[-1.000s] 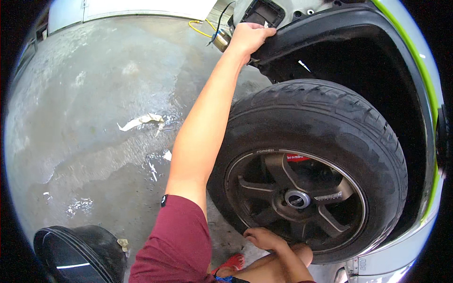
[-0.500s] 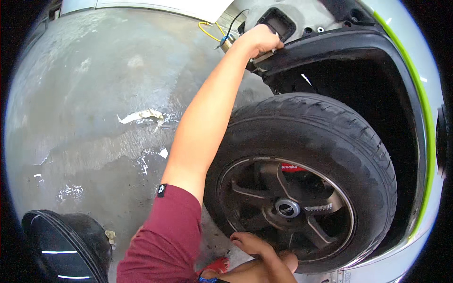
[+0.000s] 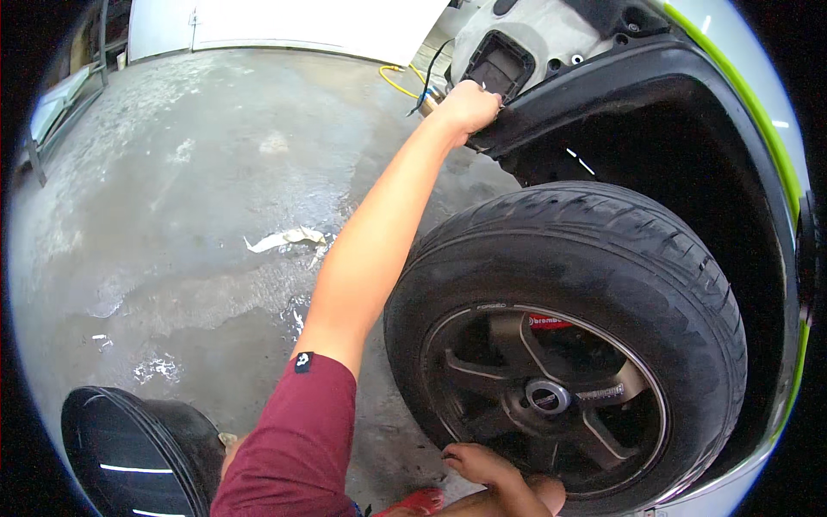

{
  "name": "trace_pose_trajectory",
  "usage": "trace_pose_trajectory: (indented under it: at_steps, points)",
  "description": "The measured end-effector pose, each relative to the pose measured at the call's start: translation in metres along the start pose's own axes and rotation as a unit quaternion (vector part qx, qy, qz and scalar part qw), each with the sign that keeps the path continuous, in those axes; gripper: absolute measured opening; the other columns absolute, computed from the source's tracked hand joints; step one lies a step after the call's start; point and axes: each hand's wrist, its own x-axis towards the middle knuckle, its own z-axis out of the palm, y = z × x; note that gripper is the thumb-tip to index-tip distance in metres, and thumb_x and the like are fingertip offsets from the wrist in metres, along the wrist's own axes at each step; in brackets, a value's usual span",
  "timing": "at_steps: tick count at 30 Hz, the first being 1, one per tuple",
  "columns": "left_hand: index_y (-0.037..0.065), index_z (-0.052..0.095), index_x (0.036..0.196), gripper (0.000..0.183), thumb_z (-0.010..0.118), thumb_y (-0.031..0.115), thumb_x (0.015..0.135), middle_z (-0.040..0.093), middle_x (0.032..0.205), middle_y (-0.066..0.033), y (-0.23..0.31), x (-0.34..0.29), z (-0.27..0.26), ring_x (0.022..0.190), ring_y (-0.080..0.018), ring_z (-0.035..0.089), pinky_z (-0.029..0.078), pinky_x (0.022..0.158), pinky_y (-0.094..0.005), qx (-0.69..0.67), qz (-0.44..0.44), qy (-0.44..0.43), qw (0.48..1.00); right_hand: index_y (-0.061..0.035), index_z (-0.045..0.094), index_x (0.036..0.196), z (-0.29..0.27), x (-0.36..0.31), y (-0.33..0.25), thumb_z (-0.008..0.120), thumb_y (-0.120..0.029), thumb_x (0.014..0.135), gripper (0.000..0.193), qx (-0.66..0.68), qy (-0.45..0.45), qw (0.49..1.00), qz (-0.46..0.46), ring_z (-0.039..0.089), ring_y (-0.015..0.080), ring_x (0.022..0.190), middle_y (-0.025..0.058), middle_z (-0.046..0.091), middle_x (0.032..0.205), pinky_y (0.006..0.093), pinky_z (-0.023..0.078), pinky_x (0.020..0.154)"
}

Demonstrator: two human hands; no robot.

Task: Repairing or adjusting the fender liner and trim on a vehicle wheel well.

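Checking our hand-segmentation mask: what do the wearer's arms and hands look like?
Left arm: short maroon sleeve, small black tag with a white mark near the hem. Left hand and right hand are bare, ungloved; right sleeve out of view.

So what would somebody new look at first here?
Probably the big black rubber tyre around its dark metal wheel, filling much of the right half. Then maybe the bare left arm in a maroon fabric sleeve, its left hand up by the black wheel-arch lining. A bright lime-green strip also stands out, curving down the right side.
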Motion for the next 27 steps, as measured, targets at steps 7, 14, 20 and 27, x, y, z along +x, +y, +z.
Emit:
trace_pose_trajectory:
  at_steps: [7, 14, 20, 27]
  points:
    - [-0.009, 0.065, 0.106, 0.046, 0.063, 0.035, 0.091, 0.068, 0.094, -0.0141, 0.010, -0.015, -0.012, 0.078, -0.0229, 0.063, 0.050, 0.073, -0.0361, -0.235, -0.081, -0.030, 0.968, -0.0045, 0.061, 0.117, 0.003, 0.009, 0.010, 0.056, -0.020, 0.094, 0.028, -0.006, -0.008, 1.000, 0.019, 0.063, 0.0408, 0.105, 0.0212, 0.066, 0.110, 0.0474, 0.050, 0.088]
    - [-0.001, 0.074, 0.085, 0.028, 0.082, 0.025, 0.076, 0.070, 0.079, -0.0067, -0.002, -0.003, -0.003, 0.072, -0.0156, 0.062, 0.048, 0.069, -0.0318, -0.030, 0.021, 0.025, 0.999, -0.0059, 0.062, 0.116, 0.000, 0.011, 0.005, 0.055, -0.023, 0.097, 0.027, 0.002, 0.006, 1.000, 0.011, 0.064, 0.0381, 0.104, 0.0186, 0.067, 0.111, 0.0445, 0.050, 0.090]
    - [-0.001, 0.074, 0.088, 0.029, 0.078, 0.023, 0.072, 0.072, 0.094, -0.0233, -0.004, 0.000, -0.003, 0.092, -0.0348, 0.071, 0.054, 0.084, -0.0395, 0.038, 0.035, 0.025, 0.998, -0.0061, 0.062, 0.117, 0.006, 0.020, 0.024, 0.056, -0.025, 0.097, 0.028, -0.013, -0.015, 0.999, 0.048, 0.065, 0.0348, 0.104, 0.0175, 0.068, 0.110, 0.0424, 0.050, 0.090]
    - [-0.007, 0.070, 0.099, 0.036, 0.072, 0.021, 0.077, 0.068, 0.107, -0.0300, -0.007, 0.000, -0.001, 0.105, -0.0401, 0.067, 0.054, 0.090, -0.0422, 0.047, 0.023, 0.032, 0.998, -0.0063, 0.064, 0.115, 0.009, 0.025, 0.024, 0.056, -0.023, 0.097, 0.026, -0.009, -0.007, 0.998, 0.059, 0.065, 0.0326, 0.105, 0.0165, 0.069, 0.111, 0.0408, 0.049, 0.091]
